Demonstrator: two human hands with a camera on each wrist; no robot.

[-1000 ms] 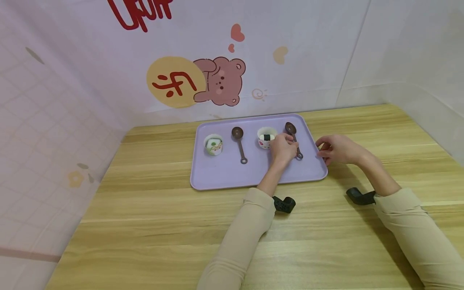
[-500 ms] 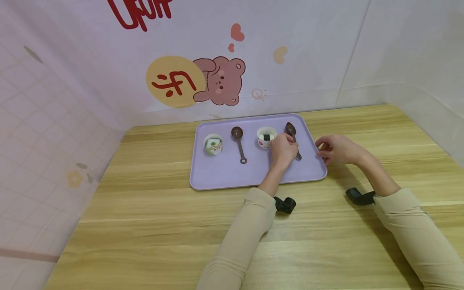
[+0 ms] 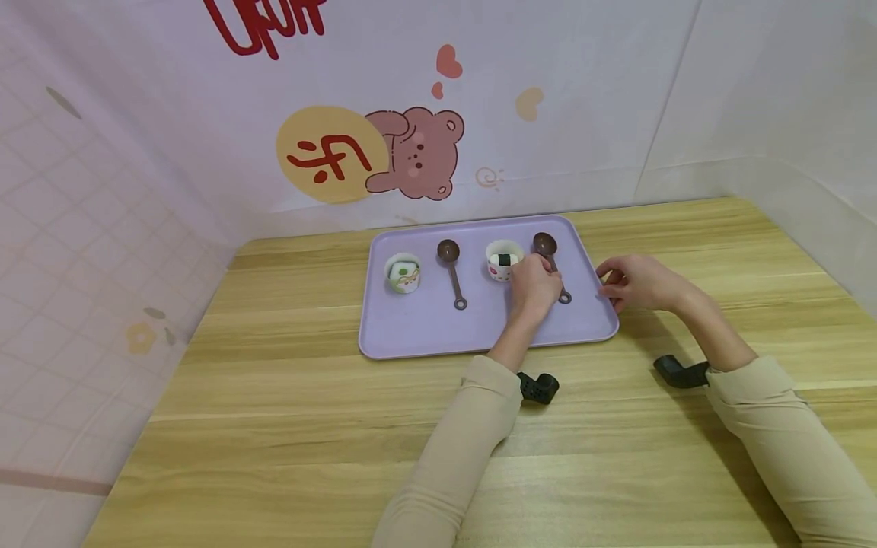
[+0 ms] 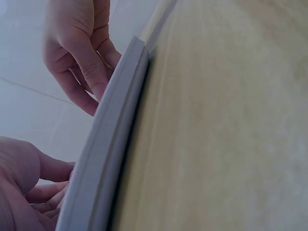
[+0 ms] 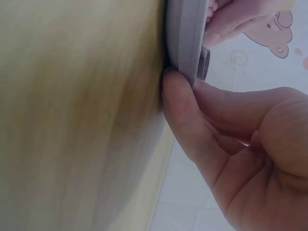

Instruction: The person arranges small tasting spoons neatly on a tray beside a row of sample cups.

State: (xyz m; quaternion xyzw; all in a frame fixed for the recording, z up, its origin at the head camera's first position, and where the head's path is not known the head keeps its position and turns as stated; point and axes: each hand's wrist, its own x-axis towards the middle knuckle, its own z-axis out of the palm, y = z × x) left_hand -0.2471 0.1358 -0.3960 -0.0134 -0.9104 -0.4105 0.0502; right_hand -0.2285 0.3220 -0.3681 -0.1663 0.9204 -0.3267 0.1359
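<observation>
My left hand (image 3: pixel 534 285) reaches over the lilac tray (image 3: pixel 438 335) and pinches the handle of a brown measuring spoon (image 3: pixel 546 244) lying at its right. In the left wrist view the tray's edge hides the left hand's (image 4: pixel 24 187) fingertips. The right hand (image 3: pixel 644 283) grips the tray's right rim; the right wrist view shows the thumb and a finger of this hand (image 5: pixel 240 144) on either side of the rim (image 5: pixel 185 43). Just left of my left hand stands a paper cup (image 3: pixel 500 272) holding a white piece with a black band.
Farther left on the tray are a second brown measuring spoon (image 3: pixel 449 253) and another paper cup (image 3: pixel 406 283) with a white-and-green piece. A wooden table (image 3: pixel 288 434) lies beneath the tray. Behind it rises a wall covering (image 3: pixel 582 137) printed with a bear.
The right-hand measuring spoon has turned slightly, its bowl swinging a little to the left under my left hand. The right hand keeps its hold on the tray rim.
</observation>
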